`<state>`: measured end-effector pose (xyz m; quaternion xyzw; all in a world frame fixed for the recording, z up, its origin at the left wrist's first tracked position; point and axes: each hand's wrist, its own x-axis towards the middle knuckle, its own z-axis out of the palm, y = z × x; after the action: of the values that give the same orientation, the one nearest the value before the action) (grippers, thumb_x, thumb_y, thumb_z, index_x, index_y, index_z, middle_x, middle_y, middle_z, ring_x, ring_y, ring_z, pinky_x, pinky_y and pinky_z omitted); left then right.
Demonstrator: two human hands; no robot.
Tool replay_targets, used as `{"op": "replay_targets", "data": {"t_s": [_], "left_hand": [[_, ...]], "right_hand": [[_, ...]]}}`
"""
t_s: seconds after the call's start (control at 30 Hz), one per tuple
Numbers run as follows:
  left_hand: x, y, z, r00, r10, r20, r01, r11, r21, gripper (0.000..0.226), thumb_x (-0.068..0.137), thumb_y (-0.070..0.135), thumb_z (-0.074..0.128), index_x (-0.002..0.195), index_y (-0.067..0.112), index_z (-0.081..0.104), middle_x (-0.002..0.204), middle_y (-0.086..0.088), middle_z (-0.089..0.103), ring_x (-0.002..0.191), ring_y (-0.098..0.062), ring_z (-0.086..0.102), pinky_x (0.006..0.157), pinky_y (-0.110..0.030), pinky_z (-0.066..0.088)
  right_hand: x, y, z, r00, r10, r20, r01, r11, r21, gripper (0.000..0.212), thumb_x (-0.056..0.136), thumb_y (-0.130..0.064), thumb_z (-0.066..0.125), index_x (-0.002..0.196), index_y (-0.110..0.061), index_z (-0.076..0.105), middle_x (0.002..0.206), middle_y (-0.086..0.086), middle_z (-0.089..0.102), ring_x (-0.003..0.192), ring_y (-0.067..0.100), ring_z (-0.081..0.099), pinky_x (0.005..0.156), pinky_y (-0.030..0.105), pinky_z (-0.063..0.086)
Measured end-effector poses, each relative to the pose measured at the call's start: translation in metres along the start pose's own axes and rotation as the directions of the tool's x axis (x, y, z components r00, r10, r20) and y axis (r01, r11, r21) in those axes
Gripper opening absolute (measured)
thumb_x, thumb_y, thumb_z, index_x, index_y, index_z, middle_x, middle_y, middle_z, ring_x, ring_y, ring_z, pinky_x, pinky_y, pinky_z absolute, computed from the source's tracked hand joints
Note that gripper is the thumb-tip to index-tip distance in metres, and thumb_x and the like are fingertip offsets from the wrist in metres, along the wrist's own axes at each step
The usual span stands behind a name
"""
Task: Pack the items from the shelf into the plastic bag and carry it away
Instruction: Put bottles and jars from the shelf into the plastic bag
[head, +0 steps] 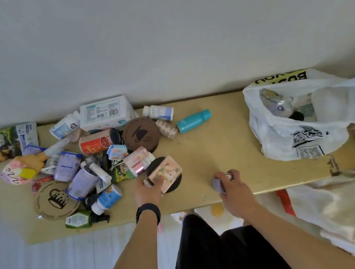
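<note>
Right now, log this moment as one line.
left hand: gripping pink box | right hand: holding small purple item | plastic bag: open, partly filled | pile: remains

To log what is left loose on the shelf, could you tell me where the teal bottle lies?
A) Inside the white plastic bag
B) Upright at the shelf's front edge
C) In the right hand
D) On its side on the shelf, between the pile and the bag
D: the teal bottle lies on its side on the bare shelf, right of the pile and left of the white plastic bag.
</note>
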<state>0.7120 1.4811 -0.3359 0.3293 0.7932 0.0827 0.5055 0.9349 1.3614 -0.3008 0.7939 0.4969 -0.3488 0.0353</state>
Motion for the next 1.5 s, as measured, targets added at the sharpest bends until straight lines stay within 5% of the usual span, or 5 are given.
{"op": "replay_targets", "data": {"t_s": [0.3,0.53,0.93,1.37,1.5], "left_hand": [[-0.058,0.001,-0.004,0.995,0.099,0.000,-0.098,0.989,-0.109,0.036,0.078,0.050,0.076,0.095,0.020,0.065,0.089,0.003,0.071,0.081,-0.016,0.067,0.070,-0.034,0.054],[-0.125,0.077,0.025,0.944,0.327,0.041,-0.323,0.943,-0.084,0.029,0.082,0.040,0.076,0.095,0.018,0.062,0.087,0.005,0.068,0.076,-0.009,0.063,0.057,-0.022,0.043],[-0.227,0.276,0.251,0.589,0.598,0.543,-0.758,0.642,0.116,0.030,0.082,0.042,0.075,0.099,0.022,0.061,0.091,0.005,0.070,0.082,-0.011,0.066,0.073,-0.030,0.053],[-0.193,0.291,0.434,0.815,0.342,0.467,-0.556,0.688,0.467,0.032,0.095,0.036,0.061,0.107,0.006,0.059,0.097,-0.012,0.068,0.080,-0.028,0.062,0.076,-0.043,0.056],[-0.199,0.273,0.423,0.667,0.568,0.482,-0.694,0.238,0.680,0.040,0.096,0.028,0.055,0.129,0.006,0.045,0.126,-0.018,0.052,0.108,-0.037,0.056,0.081,-0.044,0.053]], "right_hand": [[-0.001,0.007,-0.035,0.995,-0.021,0.098,-0.011,0.950,0.312,0.051,0.082,-0.035,0.069,0.127,-0.038,0.044,0.127,0.000,0.046,0.093,0.020,0.063,0.081,0.030,0.051],[-0.049,0.046,-0.119,0.998,0.043,0.041,-0.057,0.475,0.878,0.041,0.085,-0.006,0.073,0.117,-0.024,0.054,0.101,0.007,0.068,0.071,0.033,0.070,0.076,0.045,0.059],[-0.099,0.225,-0.201,0.932,0.348,-0.107,0.081,0.088,0.993,0.042,0.083,0.007,0.070,0.112,-0.020,0.059,0.100,0.006,0.067,0.069,0.025,0.066,0.061,0.029,0.059],[-0.135,0.347,-0.194,0.815,0.574,-0.078,0.043,0.075,0.996,0.049,0.082,0.001,0.074,0.106,-0.040,0.061,0.091,0.004,0.071,0.072,0.042,0.069,0.076,0.055,0.059],[-0.128,0.354,-0.207,0.835,0.540,-0.108,0.036,0.142,0.989,0.048,0.082,-0.002,0.076,0.103,-0.042,0.061,0.089,-0.003,0.070,0.072,0.041,0.068,0.074,0.051,0.060]]}}
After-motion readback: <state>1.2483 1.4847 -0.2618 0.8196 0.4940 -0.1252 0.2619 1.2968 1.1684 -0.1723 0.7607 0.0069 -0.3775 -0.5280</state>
